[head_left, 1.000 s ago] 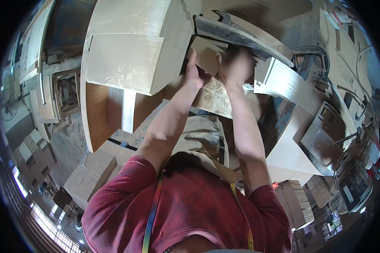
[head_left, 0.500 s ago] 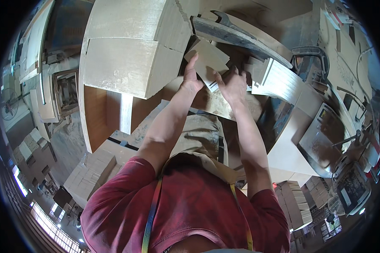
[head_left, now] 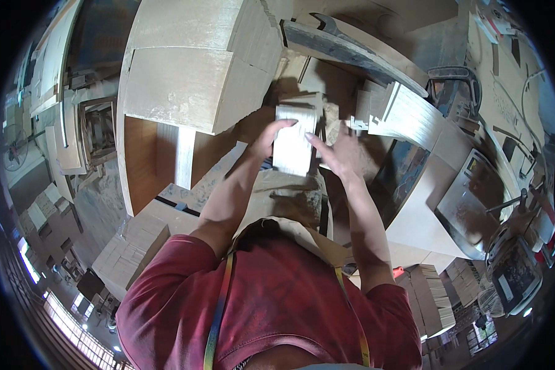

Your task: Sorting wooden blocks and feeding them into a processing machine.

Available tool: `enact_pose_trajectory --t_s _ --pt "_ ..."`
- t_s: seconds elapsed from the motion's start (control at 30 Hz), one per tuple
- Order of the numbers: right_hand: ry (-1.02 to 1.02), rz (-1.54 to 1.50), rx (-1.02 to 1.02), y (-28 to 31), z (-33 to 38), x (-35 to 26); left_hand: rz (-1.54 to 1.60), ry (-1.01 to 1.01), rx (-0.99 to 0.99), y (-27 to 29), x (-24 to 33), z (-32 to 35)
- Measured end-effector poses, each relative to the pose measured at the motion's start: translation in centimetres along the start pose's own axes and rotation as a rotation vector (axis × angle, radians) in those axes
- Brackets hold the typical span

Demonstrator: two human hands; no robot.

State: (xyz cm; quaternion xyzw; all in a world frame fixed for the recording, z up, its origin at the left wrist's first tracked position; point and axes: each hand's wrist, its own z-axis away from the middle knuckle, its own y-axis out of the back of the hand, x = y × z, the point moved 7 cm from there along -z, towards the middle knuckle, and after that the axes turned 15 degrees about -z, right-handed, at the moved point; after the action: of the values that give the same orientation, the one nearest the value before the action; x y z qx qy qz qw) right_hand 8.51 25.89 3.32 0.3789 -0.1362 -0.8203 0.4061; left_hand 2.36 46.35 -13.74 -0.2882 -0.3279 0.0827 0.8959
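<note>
A stack of thin pale wooden boards [head_left: 291,148] stands between my hands in front of my apron, its bright layered edges facing up. My left hand [head_left: 269,138] closes on the stack's left side, the thumb lying over the top edge. On the other side, my right hand [head_left: 341,154] touches the stack with its thumb, while its fingers stretch out apart from the boards. The far side of the stack is hidden. Right of my right hand, a row of similar boards [head_left: 407,117] rests with its edges showing.
Large stacked panels [head_left: 176,89] rise at the left above an open-fronted wooden box [head_left: 143,163]. A wrench [head_left: 327,26] lies on a dusty dark bar [head_left: 345,52] at the far side. A black clamp [head_left: 455,80] and a metal plate [head_left: 472,203] are at the right.
The boards have come nearer my body and turned, so their edges now face up instead of a broad face. Both hands have drawn back, the left one closing on the stack's side.
</note>
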Motion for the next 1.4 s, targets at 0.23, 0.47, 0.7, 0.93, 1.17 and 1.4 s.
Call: enact_pose_trajectory --t_s 0.23,0.47,0.7,0.93,1.17,1.4 --pt "0.240 -1.159 -0.246 -6.9 1.8 1.5 -0.055 0.016 0.191 -6.8 1.8 5.4" --pt "0.464 -1.074 0.053 2.8 7.2 1.5 -0.440 -0.281 -0.016 -15.3 11.2 6.8" --pt "0.344 -0.021 0.632 13.4 18.8 6.3 -1.463 -0.742 -0.286 -28.2 16.5 4.3" --pt "0.232 0.212 0.691 12.3 16.0 12.2 -1.428 -0.801 -0.591 -32.4 9.5 -3.3" --pt "0.241 -0.084 1.008 8.2 19.2 15.5 -1.391 -0.730 -0.612 -30.1 10.2 -3.7" --pt "0.363 -0.659 1.108 5.1 14.1 13.9 -1.426 -0.857 -0.580 -29.7 10.0 -3.3"
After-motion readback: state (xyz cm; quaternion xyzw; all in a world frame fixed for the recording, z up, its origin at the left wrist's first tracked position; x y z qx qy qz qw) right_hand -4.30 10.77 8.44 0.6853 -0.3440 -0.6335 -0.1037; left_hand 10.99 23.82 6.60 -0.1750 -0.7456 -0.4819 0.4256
